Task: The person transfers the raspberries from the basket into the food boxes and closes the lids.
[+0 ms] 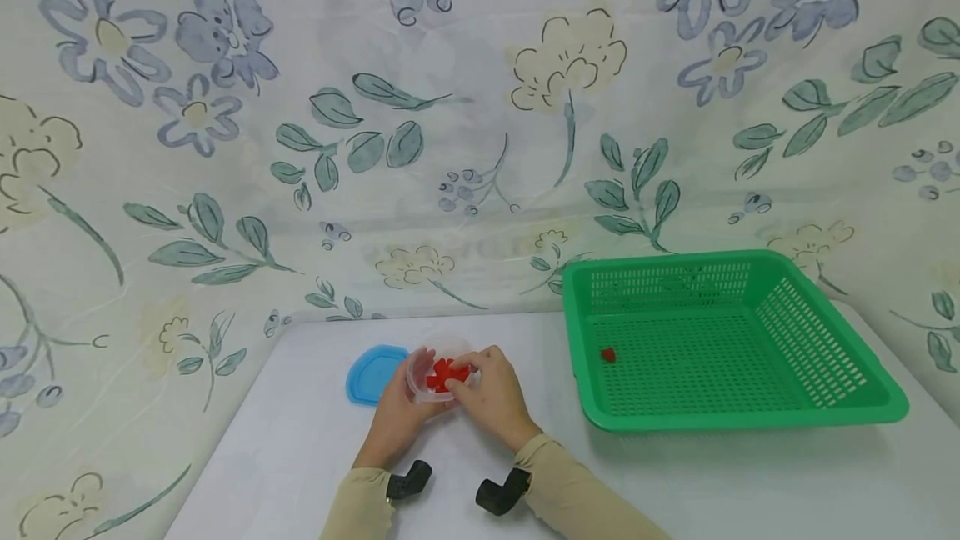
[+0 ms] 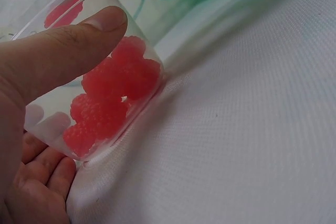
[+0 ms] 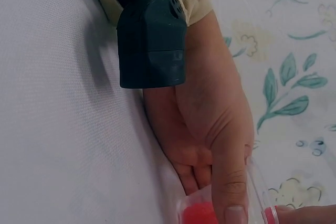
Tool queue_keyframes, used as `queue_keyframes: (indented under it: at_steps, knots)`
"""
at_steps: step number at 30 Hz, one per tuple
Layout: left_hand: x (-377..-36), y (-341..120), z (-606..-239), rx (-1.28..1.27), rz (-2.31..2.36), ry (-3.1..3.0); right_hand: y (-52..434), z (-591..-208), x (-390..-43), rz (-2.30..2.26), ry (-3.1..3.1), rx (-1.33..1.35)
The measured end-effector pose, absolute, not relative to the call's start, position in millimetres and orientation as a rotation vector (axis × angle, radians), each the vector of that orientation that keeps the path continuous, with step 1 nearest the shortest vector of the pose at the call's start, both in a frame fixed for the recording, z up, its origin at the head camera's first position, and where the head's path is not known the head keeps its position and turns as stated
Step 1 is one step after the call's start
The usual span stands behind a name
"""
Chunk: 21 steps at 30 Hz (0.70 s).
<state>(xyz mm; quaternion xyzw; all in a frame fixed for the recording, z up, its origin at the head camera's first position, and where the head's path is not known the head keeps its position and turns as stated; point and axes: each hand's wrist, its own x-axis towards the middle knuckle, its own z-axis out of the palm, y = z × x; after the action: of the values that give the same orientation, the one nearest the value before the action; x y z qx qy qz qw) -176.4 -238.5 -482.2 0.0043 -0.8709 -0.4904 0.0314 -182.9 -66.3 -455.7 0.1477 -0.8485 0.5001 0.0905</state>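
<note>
My left hand [image 1: 401, 417] grips a clear plastic cup [image 2: 50, 135], thumb on one side of its wall and fingers round the other. Several red raspberries [image 2: 107, 85] lie in the cup, which tilts above the white surface. Over the cup's mouth is my right hand [image 1: 497, 397], its thumb and fingers reaching in. They appear to pinch a raspberry [image 2: 65, 13] that sits high by the rim, apart from the pile; the fingertips are partly hidden. Only one right finger [image 3: 310, 214] shows at the lower edge of the right wrist view.
A blue lid [image 1: 372, 377] lies on the white table [image 1: 300, 440] just left of the cup. To the right stands a large green basket [image 1: 735, 422] with one small red piece [image 1: 608, 355] near its left side. Flowered cloth [image 1: 480, 148] hangs behind the table.
</note>
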Motion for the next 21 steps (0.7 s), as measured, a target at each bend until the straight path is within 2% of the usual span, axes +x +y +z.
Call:
queue_keyframes:
  at_steps: [21]
  knots:
    - [-177, -239, -484, 0.010, -1.480, -2.702, -60, -440, -178, 1.582, -2.562, 0.404]
